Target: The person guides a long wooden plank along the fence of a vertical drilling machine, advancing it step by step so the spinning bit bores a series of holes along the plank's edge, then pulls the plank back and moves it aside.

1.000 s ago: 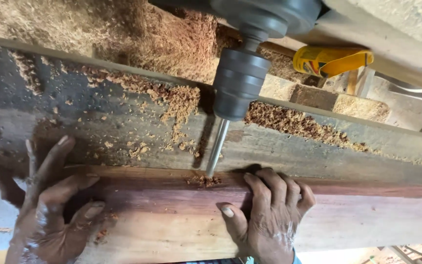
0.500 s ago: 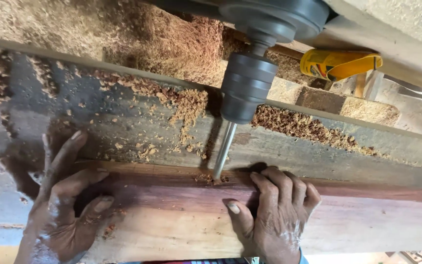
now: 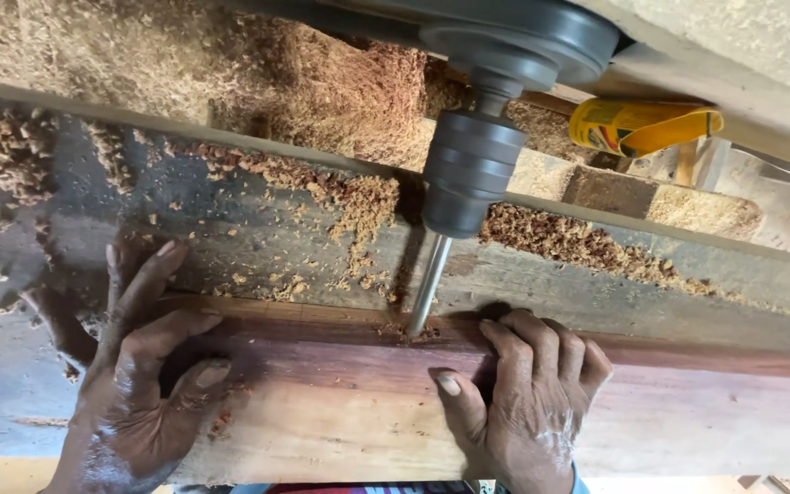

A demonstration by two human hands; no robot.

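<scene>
Pressing flat on the reddish wooden plank (image 3: 340, 412), left hand (image 3: 144, 380) at 8 o'clock: grip spread wide, fingers apart, fingertips crossing the plank's far edge onto the grey machine desk (image 3: 230, 229), palm down, nothing enclosed. Right hand (image 3: 528, 393) at 5 o'clock: grip partly closed, four fingers hooked over the plank's far edge, thumb laid on the top face pointing toward 9 o'clock; clamped on the plank edge, not around it.

Plank position: lengthwise from 9 to 3 o'clock across the lower frame, lying on the desk, with its far edge against the raised grey fence face. Bit contact point: on the far edge of the plank, between both hands, just beside the right fingertips.

Count:
- Hands: two, both on the plank.
- Plank: one.
- Drill bit (image 3: 429, 285): one, bright steel, tilted, tip touching the plank in a small heap of reddish chips.
- Chuck (image 3: 470, 174): one, dark, ribbed, directly above the bit at 12 o'clock.
- Yellow bottle (image 3: 642, 126): one, lying on its side at 2 o'clock; contents cannot be told.

Wood shavings (image 3: 322, 91): heaped behind the fence at 11 o'clock, scattered over the desk, and banked along the fence at 3 o'clock.
</scene>
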